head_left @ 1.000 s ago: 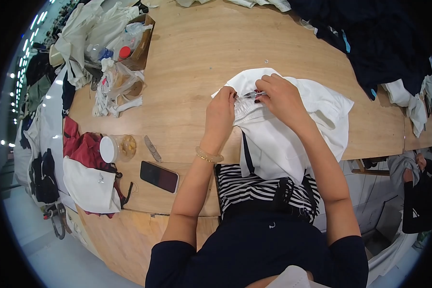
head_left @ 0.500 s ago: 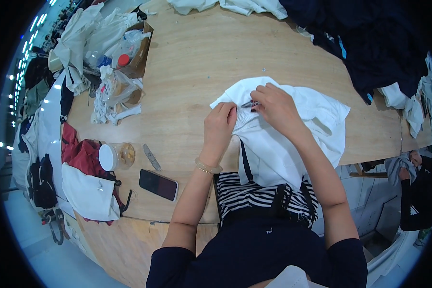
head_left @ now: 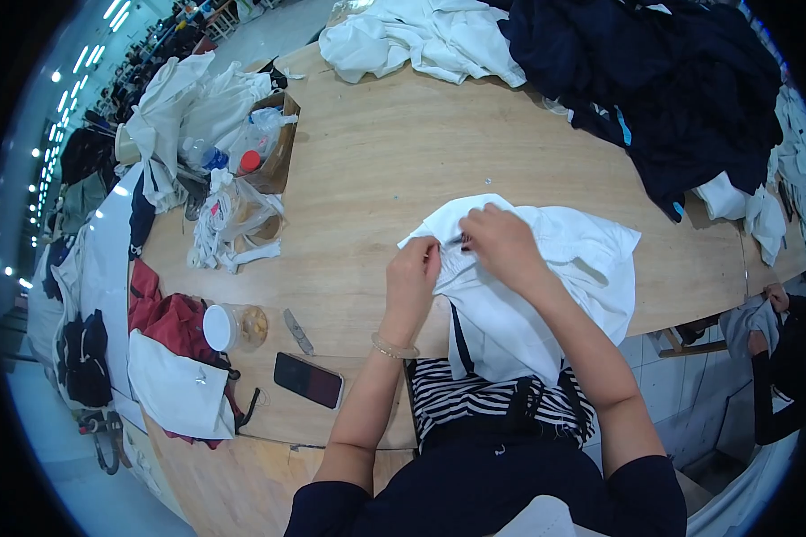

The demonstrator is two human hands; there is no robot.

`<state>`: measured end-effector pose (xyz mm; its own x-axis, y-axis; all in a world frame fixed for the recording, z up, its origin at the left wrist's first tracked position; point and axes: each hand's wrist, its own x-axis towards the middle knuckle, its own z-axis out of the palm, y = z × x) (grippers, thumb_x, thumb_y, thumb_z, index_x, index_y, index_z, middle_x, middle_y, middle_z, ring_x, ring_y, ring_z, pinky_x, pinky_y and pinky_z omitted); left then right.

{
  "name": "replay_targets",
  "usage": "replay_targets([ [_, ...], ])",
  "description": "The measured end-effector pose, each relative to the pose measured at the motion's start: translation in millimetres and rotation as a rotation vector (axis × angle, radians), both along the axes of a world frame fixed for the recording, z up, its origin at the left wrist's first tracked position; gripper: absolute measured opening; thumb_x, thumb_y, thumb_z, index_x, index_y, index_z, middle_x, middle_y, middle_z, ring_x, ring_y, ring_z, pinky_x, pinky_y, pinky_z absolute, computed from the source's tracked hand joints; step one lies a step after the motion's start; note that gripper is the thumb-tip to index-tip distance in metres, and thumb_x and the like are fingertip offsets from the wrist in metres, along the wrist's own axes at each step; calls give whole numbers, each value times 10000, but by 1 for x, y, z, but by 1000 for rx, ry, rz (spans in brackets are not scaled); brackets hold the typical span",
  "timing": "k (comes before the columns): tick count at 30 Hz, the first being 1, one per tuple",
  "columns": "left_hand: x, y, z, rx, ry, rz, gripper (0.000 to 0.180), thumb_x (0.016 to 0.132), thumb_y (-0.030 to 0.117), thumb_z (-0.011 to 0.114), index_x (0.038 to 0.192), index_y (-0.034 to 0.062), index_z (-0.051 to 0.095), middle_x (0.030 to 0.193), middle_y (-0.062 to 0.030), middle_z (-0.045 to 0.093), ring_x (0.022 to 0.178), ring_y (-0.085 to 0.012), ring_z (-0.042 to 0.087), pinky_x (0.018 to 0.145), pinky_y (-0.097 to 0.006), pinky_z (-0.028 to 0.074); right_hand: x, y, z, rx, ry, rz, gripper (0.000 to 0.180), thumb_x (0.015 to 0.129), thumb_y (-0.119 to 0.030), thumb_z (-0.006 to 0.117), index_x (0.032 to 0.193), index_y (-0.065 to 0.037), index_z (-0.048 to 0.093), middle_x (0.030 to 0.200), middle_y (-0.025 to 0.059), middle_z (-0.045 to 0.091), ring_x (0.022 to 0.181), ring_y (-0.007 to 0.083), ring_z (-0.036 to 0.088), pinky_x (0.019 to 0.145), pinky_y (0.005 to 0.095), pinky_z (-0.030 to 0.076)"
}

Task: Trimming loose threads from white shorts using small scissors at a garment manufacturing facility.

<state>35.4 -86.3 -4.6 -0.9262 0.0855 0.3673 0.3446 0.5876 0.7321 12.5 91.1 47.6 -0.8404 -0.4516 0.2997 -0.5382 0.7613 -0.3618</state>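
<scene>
A white garment (head_left: pixel 510 331) with a gathered, elastic-looking edge lies over the table's near edge and hangs onto my lap. With fingers pinched, my left hand (head_left: pixel 413 279) grips that edge at its left end. My right hand (head_left: pixel 503 244) is closed on the same edge just to the right, its fingertips turned toward the left hand. Something small and dark shows at the right fingertips, too small to make out. A dark strip (head_left: pixel 461 340) runs down the garment's left side.
Left of my arm lie a phone (head_left: pixel 308 380), a grey cutter-like tool (head_left: pixel 297 332), a lidded clear jar (head_left: pixel 235 328) and red cloth (head_left: pixel 166 309). A box (head_left: pixel 282 152) with bottles stands farther back. Navy garments (head_left: pixel 654 89) and white cloth (head_left: pixel 421 40) lie at the far side. Another person's hand (head_left: pixel 776 297) is at the right.
The whole view has shifted, so the table and things on it appear lower. Both hands stay at the garment's gathered edge, with the fingers slightly repositioned.
</scene>
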Motion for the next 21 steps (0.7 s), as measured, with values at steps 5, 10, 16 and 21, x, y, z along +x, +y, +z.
replay_targets([
  [5,-6,-22,24,382,-115,216,205,978,100,454,904,-32,593,834,-81,641,795,-133,617,722,-266,503,19,78,22,-959,-79,-432,150,874,-33,586,998,-16,502,857,42,555,855,136,545,828,278,465],
  [10,9,-54,9,283,-179,191,151,956,61,458,966,-16,587,889,-72,613,773,-153,580,718,-289,480,83,196,13,-1559,-47,-621,163,950,-173,556,819,-77,539,744,-13,513,675,50,435,602,215,338],
  [16,13,-20,15,115,-63,155,149,967,48,452,987,-2,590,983,-58,592,834,-122,562,736,-262,471,140,242,0,-1349,-97,-993,171,949,-172,558,827,-60,598,762,-1,578,580,39,375,539,206,303],
  [21,22,-8,31,93,-82,66,122,911,56,532,994,9,608,953,-96,590,888,-223,582,761,-314,469,137,205,-20,-1227,-333,-985,176,928,-172,555,936,-24,650,689,-21,584,506,36,371,472,208,294],
])
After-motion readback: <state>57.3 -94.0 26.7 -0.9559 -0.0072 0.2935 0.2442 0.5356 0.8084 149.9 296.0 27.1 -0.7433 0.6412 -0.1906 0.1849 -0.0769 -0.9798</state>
